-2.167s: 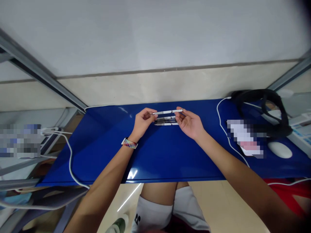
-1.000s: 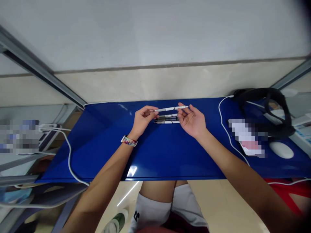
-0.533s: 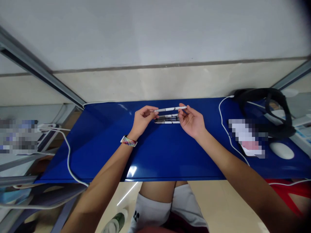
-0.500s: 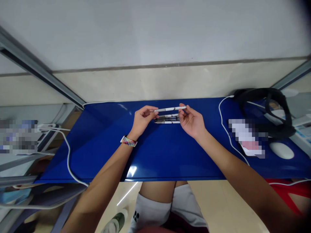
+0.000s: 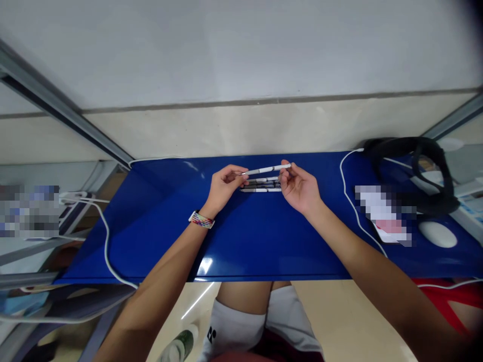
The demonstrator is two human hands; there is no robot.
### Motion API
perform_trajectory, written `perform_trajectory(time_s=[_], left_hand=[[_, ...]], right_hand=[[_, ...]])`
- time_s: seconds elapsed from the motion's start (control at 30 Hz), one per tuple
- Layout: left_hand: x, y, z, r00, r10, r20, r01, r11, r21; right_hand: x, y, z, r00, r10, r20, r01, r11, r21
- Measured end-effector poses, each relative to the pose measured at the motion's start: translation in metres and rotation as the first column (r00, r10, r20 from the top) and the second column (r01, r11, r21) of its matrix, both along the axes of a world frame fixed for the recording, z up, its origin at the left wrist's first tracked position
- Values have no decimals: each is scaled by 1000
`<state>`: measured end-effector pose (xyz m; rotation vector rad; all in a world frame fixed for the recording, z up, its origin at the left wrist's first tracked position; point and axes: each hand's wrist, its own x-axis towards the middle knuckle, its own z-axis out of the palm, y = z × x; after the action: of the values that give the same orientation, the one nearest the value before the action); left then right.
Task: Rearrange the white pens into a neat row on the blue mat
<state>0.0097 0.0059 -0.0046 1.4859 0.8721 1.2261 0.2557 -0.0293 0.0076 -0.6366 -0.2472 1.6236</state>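
A white and grey pen (image 5: 267,169) is held between my two hands, its right end a little higher than its left. My left hand (image 5: 225,187) pinches the tip end between thumb and fingers. At the other end, my right hand (image 5: 301,187) closes its thumb and fingertips on the white end. Just nearer to me, several similar pens (image 5: 261,190) lie side by side on the blue tabletop (image 5: 241,236); the fingers of both hands partly hide their ends.
On the right are a phone with a blurred screen (image 5: 383,216), a white computer mouse (image 5: 437,234) and a black strap-like headset (image 5: 426,171). A white cable (image 5: 345,188) runs beside the phone; another cable (image 5: 106,241) crosses the left side. A wall stands behind the table.
Both hands have shifted very slightly to the right with the pen. Its right end sits slightly higher, so it tilts more. The pens on the table look unchanged.
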Motion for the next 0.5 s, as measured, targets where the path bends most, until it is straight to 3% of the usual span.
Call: perform_trajectory(time_s=[0.5], left_hand=[[-3,3,-2,999,35,19,-35,999,-5]], right_hand=[[-1,-2,-1,998,20,58,-24,998,65]])
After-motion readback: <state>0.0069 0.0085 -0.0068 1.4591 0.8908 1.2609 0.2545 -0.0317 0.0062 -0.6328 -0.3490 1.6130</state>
